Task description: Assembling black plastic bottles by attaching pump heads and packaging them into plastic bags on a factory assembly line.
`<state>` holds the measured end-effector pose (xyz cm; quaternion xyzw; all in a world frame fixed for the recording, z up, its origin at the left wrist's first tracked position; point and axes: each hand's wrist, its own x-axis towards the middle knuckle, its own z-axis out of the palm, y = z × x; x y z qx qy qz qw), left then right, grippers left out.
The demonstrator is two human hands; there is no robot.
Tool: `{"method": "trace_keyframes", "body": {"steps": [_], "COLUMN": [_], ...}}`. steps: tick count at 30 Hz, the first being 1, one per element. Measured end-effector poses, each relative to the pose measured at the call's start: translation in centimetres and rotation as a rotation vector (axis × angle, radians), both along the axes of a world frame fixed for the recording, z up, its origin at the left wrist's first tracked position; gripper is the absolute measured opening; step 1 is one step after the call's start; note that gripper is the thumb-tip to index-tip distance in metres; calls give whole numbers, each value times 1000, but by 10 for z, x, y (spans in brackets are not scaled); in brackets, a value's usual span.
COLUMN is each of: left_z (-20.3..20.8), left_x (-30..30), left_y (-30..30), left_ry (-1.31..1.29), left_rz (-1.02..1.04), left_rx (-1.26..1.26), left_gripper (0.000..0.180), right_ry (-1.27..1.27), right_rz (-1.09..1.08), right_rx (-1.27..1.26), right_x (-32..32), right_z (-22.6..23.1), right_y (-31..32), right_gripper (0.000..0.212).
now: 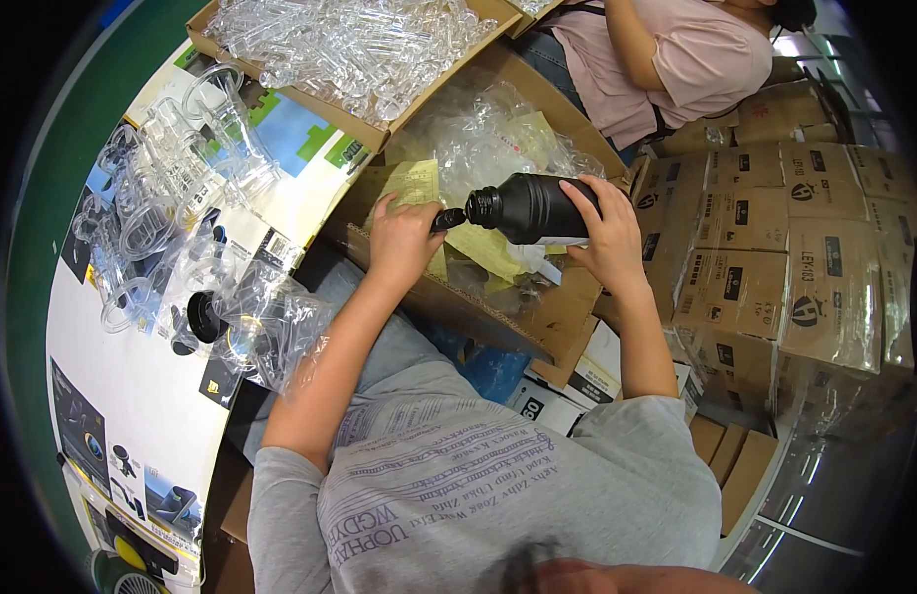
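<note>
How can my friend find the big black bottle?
Look for the big open cardboard box in the middle, with clear plastic and yellow paper inside. Above it, the right hand holds the black bottle sideways, its neck pointing left. It's much bigger than the small black piece in the left hand.
</note>
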<state>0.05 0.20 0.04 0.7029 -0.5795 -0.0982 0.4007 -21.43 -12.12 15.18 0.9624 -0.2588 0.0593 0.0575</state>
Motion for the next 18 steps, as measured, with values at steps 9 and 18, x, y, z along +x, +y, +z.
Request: {"method": "trace_keyframes", "body": {"steps": [9, 18], "left_z": [-1, -1], "left_x": [0, 0], "left_y": [-1, -1], "left_ry": [0, 4], "left_rz": [2, 11], "left_rx": [-5, -21], "left_gripper": [25, 26], "right_ry": [9, -19], "right_rz": [9, -19], "right_rx": [-10, 51], "right_x": [-1, -4], "right_z": [-3, -13], "right_y": [-1, -1], "right_gripper": [91, 91]}}
